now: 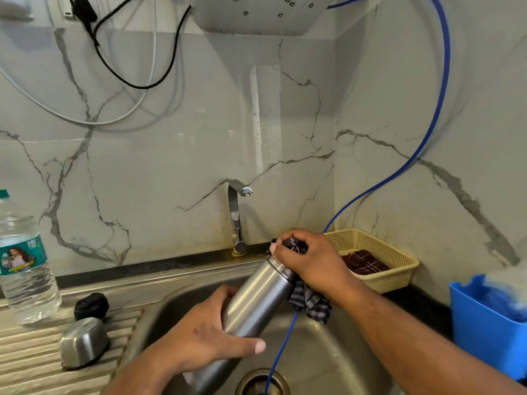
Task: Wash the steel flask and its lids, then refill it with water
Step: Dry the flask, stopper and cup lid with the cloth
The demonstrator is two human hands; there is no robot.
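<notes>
— While the tall, cylindrical brushed-steel flask (256, 297) is being held slantwise above the stainless-steel sink basin (328, 352), how is it being gripped?

— Its lower body is being clasped by the left hand (199, 337), with the fingers wrapped behind it and the thumb laid across the front. Its top is being pointed up and away, toward the wall.

— And the top end?

— It is being covered by the right hand (310, 260), whose fingers are being curled tightly around a dark blue-and-grey checked cloth (310, 305). The cloth is being pressed against the flask's neck, and a loose end is being dangled below the wrist.

— Where are the lids being rested?

— On the ribbed steel drainboard (28, 354) left of the basin. The domed steel cup lid (82, 342) is being rested there, with the round black inner stopper (91, 305) just behind it, near a clear plastic water bottle with a teal label (25, 269).

— What else is being shown?

— A thin blue tube (427, 132) is being run down the wall, behind the right hand, into the drain. A brown checked cloth is being held in a cream plastic mesh basket (379, 252) to the right.
</notes>
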